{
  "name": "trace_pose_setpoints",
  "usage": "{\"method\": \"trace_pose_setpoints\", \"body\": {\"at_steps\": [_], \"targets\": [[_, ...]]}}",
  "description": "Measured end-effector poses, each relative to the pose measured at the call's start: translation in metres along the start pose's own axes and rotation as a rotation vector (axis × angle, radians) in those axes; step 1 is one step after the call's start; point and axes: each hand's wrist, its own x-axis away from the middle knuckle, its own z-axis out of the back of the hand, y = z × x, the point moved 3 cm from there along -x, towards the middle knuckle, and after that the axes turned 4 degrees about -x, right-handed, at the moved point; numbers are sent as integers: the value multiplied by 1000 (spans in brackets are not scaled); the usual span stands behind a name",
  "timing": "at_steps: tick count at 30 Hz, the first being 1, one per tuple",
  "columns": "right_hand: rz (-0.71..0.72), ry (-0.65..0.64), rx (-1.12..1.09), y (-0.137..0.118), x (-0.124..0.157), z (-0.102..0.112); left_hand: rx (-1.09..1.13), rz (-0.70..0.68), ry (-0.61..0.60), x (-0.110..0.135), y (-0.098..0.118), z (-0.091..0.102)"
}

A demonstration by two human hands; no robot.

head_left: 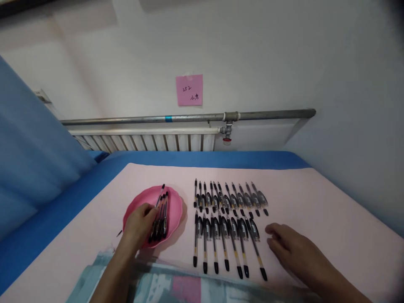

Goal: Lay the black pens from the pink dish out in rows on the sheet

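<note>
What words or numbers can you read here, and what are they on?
"252", handwritten and only roughly legible, on the pink sticky note on the wall.
Second line of that note: two handwritten marks, too blurred to read.
Pale labels on the rows of pens: too small to read.
Loose pens in the pink plate: nothing readable.

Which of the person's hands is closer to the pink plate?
Left. The left hand lies on the pink plate touching its pens; the right hand rests beyond the pen rows.
</note>
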Motion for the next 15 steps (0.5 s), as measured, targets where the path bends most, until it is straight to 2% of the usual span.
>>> {"method": "trace_pose_setpoints", "body": {"at_steps": [2, 4, 6, 8, 10, 12, 15], "targets": [[6, 23, -17, -5, 1, 3, 169, -31, -35, 8, 9, -2], [11, 56, -70, -15, 4, 7, 365, -39, -122, 19, 21, -7], [49, 91, -154, -30, 10, 10, 663, 22, -289, 34, 32, -18], [153, 117, -242, -49, 19, 11, 915, 133, -489, 51, 41, -32], [238, 107, -320, -66, 29, 9, 985, 175, -667, 68, 47, -46], [294, 35, -418, -80, 37, 3, 967, 137, -811, 83, 50, -60], [233, -164, -687, -92, 46, -13, 935, 96, -954, 101, 51, -76]]}}
